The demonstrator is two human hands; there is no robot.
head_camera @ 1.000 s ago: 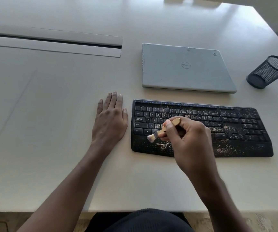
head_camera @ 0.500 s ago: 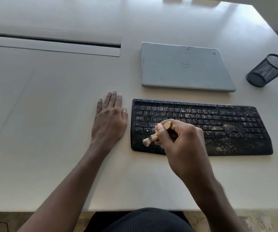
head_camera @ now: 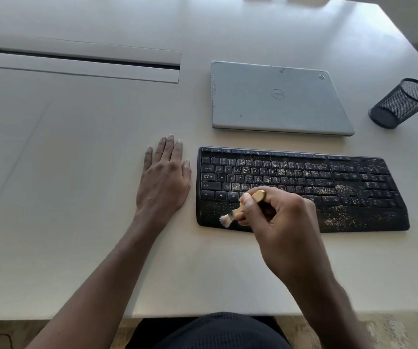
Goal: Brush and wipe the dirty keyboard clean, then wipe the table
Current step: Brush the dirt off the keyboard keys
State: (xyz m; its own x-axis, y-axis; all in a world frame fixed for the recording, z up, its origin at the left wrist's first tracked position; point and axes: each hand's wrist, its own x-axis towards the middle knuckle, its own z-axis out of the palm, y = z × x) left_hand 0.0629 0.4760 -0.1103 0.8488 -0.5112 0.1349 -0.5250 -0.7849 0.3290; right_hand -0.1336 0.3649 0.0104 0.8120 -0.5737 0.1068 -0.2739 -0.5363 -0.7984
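Keyboard: black keyboard (head_camera: 303, 187) lies flat on the white table (head_camera: 77, 172), directly in front of the person and just nearer than the closed laptop (head_camera: 278, 99).
Soiling: pale grit (head_camera: 334, 220) is thickest on the right half and right palm rest. The leftmost keys look cleaner, so brushing is judged to be under way and far from finished.
Right hand: right hand (head_camera: 278, 222) has its fingers curled round a small wooden brush (head_camera: 237, 211), thumb along the handle. The bristles are angled down and left onto the left palm rest — a grip suited to short flicking strokes.
Left hand: left hand (head_camera: 164, 180) lies flat on the table with fingers straight, just beside the keyboard's left end but not touching it. It is likely placed as a brace.
Mesh cup: black mesh cup (head_camera: 402, 103) stands well to the right, and nothing shows above its rim.
Cable slot: long cable slot (head_camera: 77, 59) at far left — contents cannot be seen.
Cloth: none in view for the wiping steps.
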